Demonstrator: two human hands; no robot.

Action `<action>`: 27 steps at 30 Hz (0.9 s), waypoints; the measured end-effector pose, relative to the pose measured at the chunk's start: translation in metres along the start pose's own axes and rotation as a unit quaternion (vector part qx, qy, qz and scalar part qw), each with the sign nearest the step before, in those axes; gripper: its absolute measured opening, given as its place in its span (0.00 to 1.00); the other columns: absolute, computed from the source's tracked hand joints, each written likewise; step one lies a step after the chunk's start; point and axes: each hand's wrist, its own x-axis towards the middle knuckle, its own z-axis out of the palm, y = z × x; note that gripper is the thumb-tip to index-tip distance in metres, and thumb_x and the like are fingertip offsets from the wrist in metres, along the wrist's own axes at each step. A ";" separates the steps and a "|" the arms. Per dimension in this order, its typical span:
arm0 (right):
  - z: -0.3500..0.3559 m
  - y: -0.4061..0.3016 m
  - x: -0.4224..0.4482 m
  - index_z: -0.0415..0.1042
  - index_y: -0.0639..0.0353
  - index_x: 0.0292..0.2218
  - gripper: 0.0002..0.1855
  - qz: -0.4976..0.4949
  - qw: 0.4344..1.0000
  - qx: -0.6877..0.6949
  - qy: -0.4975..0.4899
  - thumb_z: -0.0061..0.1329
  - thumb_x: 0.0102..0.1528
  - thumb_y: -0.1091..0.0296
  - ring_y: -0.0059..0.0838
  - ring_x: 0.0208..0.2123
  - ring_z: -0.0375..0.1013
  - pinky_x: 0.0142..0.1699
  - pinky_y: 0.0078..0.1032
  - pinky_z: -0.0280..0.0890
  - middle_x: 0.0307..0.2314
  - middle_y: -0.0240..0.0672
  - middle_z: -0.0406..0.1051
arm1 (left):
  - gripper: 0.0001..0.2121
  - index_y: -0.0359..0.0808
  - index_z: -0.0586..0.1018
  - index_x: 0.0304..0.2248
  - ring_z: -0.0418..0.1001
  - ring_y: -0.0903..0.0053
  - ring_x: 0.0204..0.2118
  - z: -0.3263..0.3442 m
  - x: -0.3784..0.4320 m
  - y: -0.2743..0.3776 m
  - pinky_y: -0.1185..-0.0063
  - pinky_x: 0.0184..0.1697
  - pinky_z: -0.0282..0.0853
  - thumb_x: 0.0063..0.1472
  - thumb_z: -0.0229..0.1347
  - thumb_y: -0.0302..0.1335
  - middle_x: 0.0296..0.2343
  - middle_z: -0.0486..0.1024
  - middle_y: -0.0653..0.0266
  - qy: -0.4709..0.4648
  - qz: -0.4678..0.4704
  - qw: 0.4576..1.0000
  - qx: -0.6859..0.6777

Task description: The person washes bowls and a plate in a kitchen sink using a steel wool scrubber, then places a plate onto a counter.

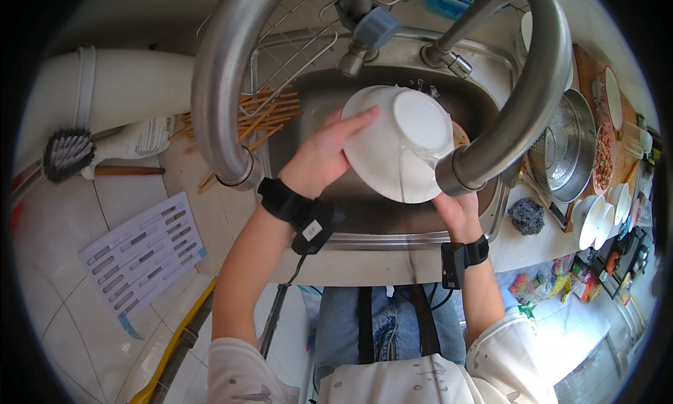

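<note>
Over the stainless steel sink (310, 214) I hold a white bowl (373, 157) tilted, its round foot turned up towards me. My left hand (328, 146) grips the bowl's left rim, thumb lying on the outside. At the lower right rim my right hand (457, 212) holds the bowl too, partly hidden by the metal faucet pipe (531, 109). Water runs over the bowl's outer side, and splashes show behind it. Just right of the bowl, part of a red-rimmed dish (460, 134) shows in the sink; the rest of it is hidden.
Thick curved pipe (210, 88) rises close to my left hand. Wooden chopsticks (268, 114) lie under a wire rack (294, 62) at left. On the right counter are a steel wool scourer (527, 216), a knife (547, 199), a metal colander (565, 146) and several white bowls (589, 222).
</note>
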 end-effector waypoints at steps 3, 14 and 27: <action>-0.003 -0.006 0.007 0.56 0.59 0.55 0.24 0.007 0.997 0.013 -0.076 0.29 0.63 0.54 0.33 0.55 0.58 0.60 0.35 0.53 0.53 0.36 0.59 | 0.21 0.34 0.68 0.48 0.69 0.76 0.46 0.019 -0.016 -0.006 0.76 0.49 0.66 0.57 0.56 0.32 0.42 0.71 0.65 -0.011 0.043 0.998 0.052; 0.036 0.005 0.018 0.60 0.55 0.53 0.24 0.011 0.953 -0.265 0.145 0.34 0.62 0.51 0.24 0.50 0.64 0.54 0.28 0.58 0.48 0.30 0.65 | 0.26 0.34 0.64 0.51 0.64 0.78 0.50 -0.006 -0.025 0.000 0.76 0.53 0.61 0.59 0.54 0.40 0.48 0.66 0.64 0.018 0.033 0.999 -0.026; 0.060 0.032 0.010 0.54 0.42 0.56 0.27 0.114 0.902 -0.354 0.217 0.32 0.60 0.43 0.27 0.54 0.55 0.55 0.39 0.53 0.47 0.29 0.64 | 0.20 0.30 0.73 0.43 0.72 0.81 0.38 0.001 -0.058 0.010 0.80 0.43 0.67 0.50 0.61 0.26 0.36 0.76 0.66 -0.026 0.108 0.915 0.388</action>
